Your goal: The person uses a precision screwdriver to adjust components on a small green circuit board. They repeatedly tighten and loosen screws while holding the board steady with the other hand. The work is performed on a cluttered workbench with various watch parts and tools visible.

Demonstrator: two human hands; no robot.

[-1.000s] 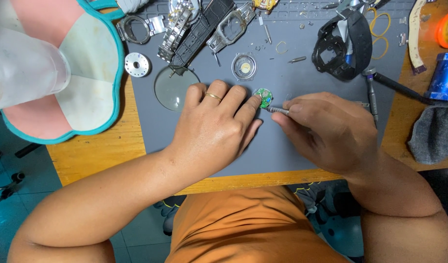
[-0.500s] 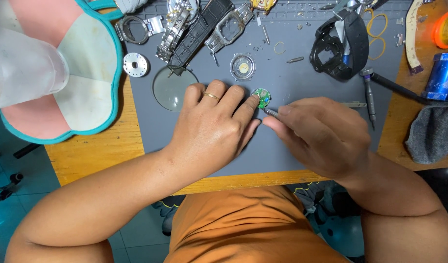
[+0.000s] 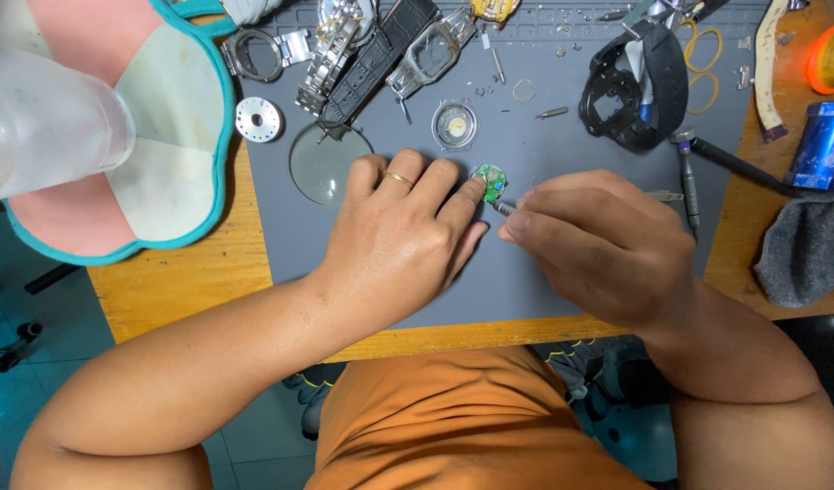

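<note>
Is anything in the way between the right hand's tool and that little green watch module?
Nothing visible. The thin metal tool in the right hand already has its tip at the green module, which the left hand steadies with a fingertip on the grey mat.

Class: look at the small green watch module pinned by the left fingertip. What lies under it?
The green watch module lies on the grey work mat, which rests on the wooden table. The left hand and the right hand's tool tip cover its edges.
</note>
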